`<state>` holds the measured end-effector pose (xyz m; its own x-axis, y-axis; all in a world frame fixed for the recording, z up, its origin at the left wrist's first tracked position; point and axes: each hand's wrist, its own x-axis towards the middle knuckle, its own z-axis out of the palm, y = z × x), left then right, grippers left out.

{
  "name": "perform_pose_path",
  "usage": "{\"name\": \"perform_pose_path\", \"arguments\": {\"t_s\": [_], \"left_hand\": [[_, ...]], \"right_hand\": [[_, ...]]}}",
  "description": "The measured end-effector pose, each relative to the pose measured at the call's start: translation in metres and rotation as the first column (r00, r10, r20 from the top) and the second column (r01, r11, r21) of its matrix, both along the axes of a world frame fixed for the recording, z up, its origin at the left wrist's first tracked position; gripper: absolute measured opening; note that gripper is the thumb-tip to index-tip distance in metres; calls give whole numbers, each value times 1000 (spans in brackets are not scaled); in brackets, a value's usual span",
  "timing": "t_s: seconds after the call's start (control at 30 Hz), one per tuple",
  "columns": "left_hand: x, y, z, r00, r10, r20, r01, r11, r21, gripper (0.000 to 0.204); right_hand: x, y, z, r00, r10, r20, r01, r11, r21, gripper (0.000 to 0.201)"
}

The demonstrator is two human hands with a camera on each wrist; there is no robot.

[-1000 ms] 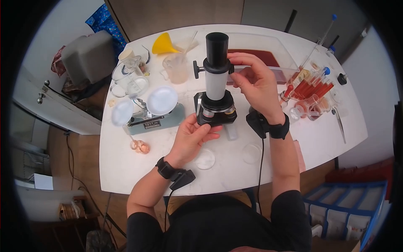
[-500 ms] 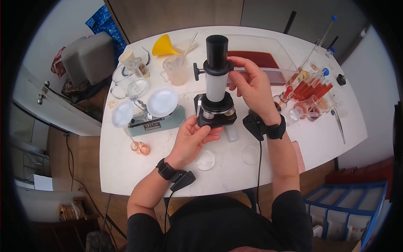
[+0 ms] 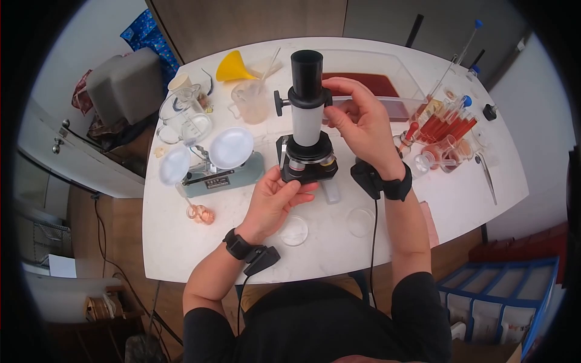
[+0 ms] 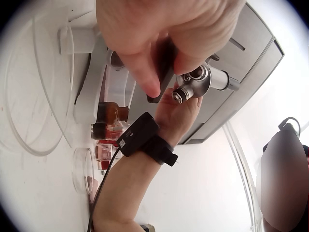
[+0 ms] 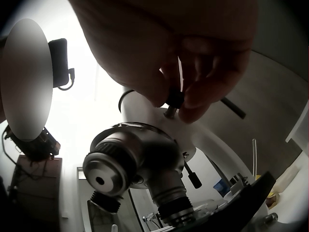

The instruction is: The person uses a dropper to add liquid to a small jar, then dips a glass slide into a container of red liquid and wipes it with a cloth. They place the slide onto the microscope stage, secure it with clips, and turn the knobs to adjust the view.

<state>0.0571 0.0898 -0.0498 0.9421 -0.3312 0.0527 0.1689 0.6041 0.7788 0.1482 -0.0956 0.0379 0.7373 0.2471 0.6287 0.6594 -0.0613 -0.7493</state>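
A microscope point(image 3: 307, 124) with a black eyepiece tube and white barrel stands upright mid-table in the head view. My left hand point(image 3: 275, 202) pinches the front edge of its black stage point(image 3: 301, 176), thumb on top. In the left wrist view that hand point(image 4: 169, 29) has the dark plate between thumb and fingers. On the barrel's right side, my right hand point(image 3: 366, 124) pinches a small black focus knob point(image 5: 175, 99) between thumb and fingertips. A matching knob point(image 3: 279, 103) sticks out on the left. Objective lenses point(image 5: 108, 169) hang below the barrel in the right wrist view.
Left of the microscope stands a balance point(image 3: 224, 179) with two white pans. Behind it are a glass beaker point(image 3: 196, 127), a plastic jug point(image 3: 250, 103) and a yellow funnel point(image 3: 233, 66). Red-filled test tubes point(image 3: 445, 124) stand at right. Petri dishes point(image 3: 293, 231) lie in front.
My right hand's fingers shift slightly at the knob, and its wrist has moved a little. The left hand keeps its grip on the stage. The head view has shifted slightly.
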Motion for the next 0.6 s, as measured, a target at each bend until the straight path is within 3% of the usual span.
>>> {"name": "perform_pose_path", "arguments": {"t_s": [0.6], "left_hand": [[0,0,0,1000,1,1,-1,1000,-10,30]], "right_hand": [[1,2,-1,998,-62,-29,61,997,-36,28]]}}
